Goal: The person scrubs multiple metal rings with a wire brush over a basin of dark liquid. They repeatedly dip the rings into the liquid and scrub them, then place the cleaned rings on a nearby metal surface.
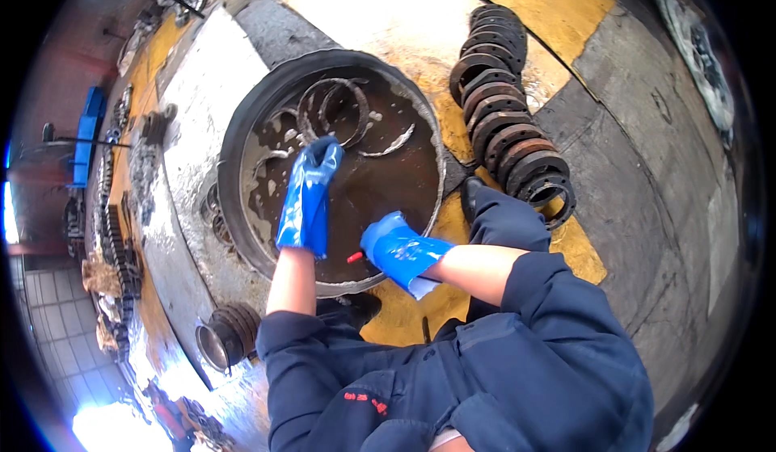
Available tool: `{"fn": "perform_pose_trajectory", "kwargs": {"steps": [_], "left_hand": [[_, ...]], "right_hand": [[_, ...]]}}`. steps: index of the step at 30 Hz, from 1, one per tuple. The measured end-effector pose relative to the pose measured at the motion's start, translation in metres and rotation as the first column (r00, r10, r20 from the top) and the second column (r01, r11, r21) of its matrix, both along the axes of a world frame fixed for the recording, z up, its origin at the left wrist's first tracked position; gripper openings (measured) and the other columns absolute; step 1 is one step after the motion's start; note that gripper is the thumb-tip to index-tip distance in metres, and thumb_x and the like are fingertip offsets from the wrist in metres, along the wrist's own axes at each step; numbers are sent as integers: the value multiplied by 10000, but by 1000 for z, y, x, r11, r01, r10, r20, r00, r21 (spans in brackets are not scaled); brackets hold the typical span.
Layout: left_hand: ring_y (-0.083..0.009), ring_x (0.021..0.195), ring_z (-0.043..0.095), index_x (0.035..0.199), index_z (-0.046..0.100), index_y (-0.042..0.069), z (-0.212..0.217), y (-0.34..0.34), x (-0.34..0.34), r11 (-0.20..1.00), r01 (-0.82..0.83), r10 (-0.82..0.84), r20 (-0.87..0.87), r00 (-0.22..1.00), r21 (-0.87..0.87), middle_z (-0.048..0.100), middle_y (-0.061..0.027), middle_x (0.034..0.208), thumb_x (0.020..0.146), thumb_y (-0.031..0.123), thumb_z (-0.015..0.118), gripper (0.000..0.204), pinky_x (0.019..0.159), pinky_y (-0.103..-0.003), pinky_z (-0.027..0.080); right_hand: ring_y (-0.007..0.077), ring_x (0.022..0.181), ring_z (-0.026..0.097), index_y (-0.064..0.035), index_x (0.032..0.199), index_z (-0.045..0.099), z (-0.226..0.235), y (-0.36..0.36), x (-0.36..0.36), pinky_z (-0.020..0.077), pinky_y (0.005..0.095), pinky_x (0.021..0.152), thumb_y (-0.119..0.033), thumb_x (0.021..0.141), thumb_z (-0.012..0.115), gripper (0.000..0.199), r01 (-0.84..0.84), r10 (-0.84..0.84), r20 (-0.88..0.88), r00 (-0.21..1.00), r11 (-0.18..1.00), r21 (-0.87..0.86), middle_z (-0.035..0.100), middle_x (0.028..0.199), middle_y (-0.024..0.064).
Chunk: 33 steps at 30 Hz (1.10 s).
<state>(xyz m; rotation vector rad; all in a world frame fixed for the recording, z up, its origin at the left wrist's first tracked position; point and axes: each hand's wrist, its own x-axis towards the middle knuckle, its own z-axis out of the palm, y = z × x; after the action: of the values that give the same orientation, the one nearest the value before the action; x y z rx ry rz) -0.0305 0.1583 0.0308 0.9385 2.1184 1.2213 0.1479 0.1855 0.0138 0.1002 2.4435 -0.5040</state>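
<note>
Ring (305, 117) in basin (229, 169), head view, upper centre-left of frame: probably stiff, slippery; grasp by rim. Left hand (321, 163): fingers curled at its lower edge, grip unclear. Right hand (394, 242): fingers bent beside red item (355, 257), hold unclear.

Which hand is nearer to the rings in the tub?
Left. The left hand is close by the rings; the right hand is farther off, by the tub's near edge.
</note>
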Motion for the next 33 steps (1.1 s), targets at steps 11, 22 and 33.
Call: {"fn": "perform_pose_trajectory", "kwargs": {"steps": [11,22,33], "left_hand": [[-334,1258,664,1443,618,-13,-79,107,-44,956,-35,-6,-140,990,-290,686,-204,1390,1070,308,621,492,1069,-456,519],[-152,868,615,1237,723,40,-37,29,-99,988,36,-77,285,955,147,706,-29,995,1109,294,554,330,802,-346,522],[-226,671,581,960,656,99,-19,-106,-13,947,-313,153,758,634,70,601,-37,780,1040,224,616,153,658,-368,509]], "right_hand": [[320,787,762,-86,856,816,-45,-29,23,551,421,648,-264,776,787,197,63,-96,-607,789,995,-76,770,837,135],[351,636,720,-48,750,787,-106,-39,3,524,438,590,-282,783,750,240,138,-328,-655,681,936,-325,729,708,166],[338,885,794,-104,1040,850,-63,-27,-6,600,443,719,-325,932,714,281,213,-277,-365,889,955,-206,809,952,142]]}}
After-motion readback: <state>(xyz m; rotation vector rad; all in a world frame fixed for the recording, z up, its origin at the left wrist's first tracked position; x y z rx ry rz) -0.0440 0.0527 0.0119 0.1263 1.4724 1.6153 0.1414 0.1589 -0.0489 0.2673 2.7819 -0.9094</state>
